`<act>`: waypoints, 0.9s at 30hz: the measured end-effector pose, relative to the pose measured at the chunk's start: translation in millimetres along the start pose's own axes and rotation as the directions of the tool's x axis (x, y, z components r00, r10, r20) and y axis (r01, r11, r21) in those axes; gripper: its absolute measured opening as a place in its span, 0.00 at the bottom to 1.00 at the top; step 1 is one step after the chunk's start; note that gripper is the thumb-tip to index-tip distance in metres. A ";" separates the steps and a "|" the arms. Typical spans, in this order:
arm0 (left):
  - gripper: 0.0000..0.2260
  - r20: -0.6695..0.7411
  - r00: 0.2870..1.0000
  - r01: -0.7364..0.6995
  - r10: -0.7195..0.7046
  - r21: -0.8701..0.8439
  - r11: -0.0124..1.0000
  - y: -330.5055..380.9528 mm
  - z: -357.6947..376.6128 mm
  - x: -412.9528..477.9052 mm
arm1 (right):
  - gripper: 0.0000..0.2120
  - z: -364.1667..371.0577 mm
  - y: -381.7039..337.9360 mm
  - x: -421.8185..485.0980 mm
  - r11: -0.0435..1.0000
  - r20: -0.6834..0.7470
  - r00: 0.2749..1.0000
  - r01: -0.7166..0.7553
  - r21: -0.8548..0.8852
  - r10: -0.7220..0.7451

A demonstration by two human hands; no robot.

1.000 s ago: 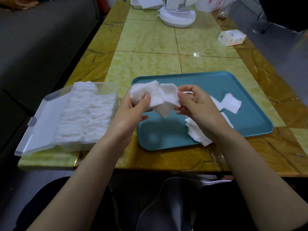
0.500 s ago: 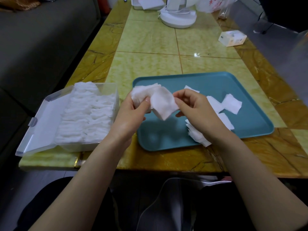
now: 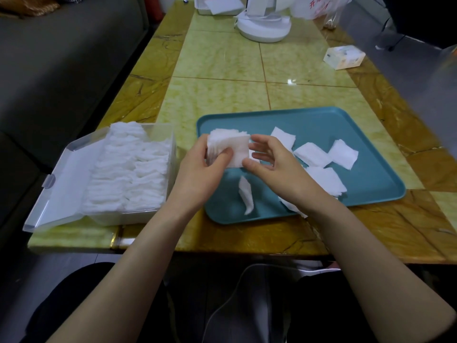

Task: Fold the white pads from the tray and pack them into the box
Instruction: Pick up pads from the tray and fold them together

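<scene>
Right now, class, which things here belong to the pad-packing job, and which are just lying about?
Job: held folded pad, loose pads, teal tray, clear box, left hand, right hand.
Lying about: white round base, small carton, plastic bag.

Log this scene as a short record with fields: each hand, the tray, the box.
Left hand: grips held pads, a layered white bundle, over the tray's left end
Right hand: at the bundle's right edge; grip unclear
Tray: teal, on the table; holds several loose pads and one curled pad
Box: clear, left of the tray, lid open, rows of packed pads inside
</scene>
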State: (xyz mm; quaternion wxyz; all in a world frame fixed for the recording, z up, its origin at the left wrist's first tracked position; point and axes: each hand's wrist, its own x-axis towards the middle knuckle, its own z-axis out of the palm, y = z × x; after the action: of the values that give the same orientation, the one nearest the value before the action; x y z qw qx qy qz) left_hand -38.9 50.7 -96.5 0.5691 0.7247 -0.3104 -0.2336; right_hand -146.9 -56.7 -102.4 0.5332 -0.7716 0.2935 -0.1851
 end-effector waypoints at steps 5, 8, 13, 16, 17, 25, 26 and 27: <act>0.03 -0.002 1.000 -0.015 0.014 -0.073 0.997 4.4 -1.1 -0.5 | 0.18 1.0 -4.8 0.0 0.998 0.001 0.999 0.040 0.051 -0.040; 0.04 -0.027 1.000 -0.011 0.008 -0.087 0.996 3.4 -2.7 0.4 | 0.24 -2.3 0.6 -3.4 0.948 0.124 0.992 0.047 -0.314 -0.009; 0.06 -0.041 0.999 -0.001 -0.002 -0.074 0.997 1.3 -3.6 2.5 | 0.34 -14.1 10.3 -8.8 0.705 0.219 0.969 0.076 -0.705 0.115; 0.06 -0.050 0.999 0.002 -0.005 -0.057 0.998 -1.4 -3.0 4.7 | 0.26 -21.4 9.3 -7.7 0.694 0.205 0.966 0.039 -0.718 0.157; 0.07 -0.050 0.999 0.004 -0.006 -0.049 0.999 -2.3 -2.7 5.1 | 0.23 -22.2 7.6 -8.0 0.697 0.199 0.964 0.019 -0.716 0.178; 0.10 -0.066 0.997 0.038 -0.038 0.001 0.999 -9.8 -2.2 9.2 | 0.10 -21.8 -6.1 -1.7 0.934 0.030 0.999 0.032 -0.355 -0.022; 0.11 -0.058 0.997 0.043 -0.042 0.006 0.999 -10.0 -2.0 8.7 | 0.11 -22.1 -13.1 -3.1 0.987 0.024 0.999 0.034 -0.154 -0.031; 0.13 -0.047 0.998 0.041 -0.040 0.010 0.999 -9.5 -1.8 7.7 | 0.09 -21.9 -19.5 -5.5 0.998 0.046 0.998 0.032 0.055 -0.034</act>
State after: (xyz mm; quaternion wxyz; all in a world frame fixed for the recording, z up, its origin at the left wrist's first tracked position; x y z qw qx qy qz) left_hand -30.5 47.9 -105.1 0.5674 0.7393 -0.2834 -0.2263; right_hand -159.3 -63.7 -76.2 0.5576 -0.7657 0.2629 -0.1834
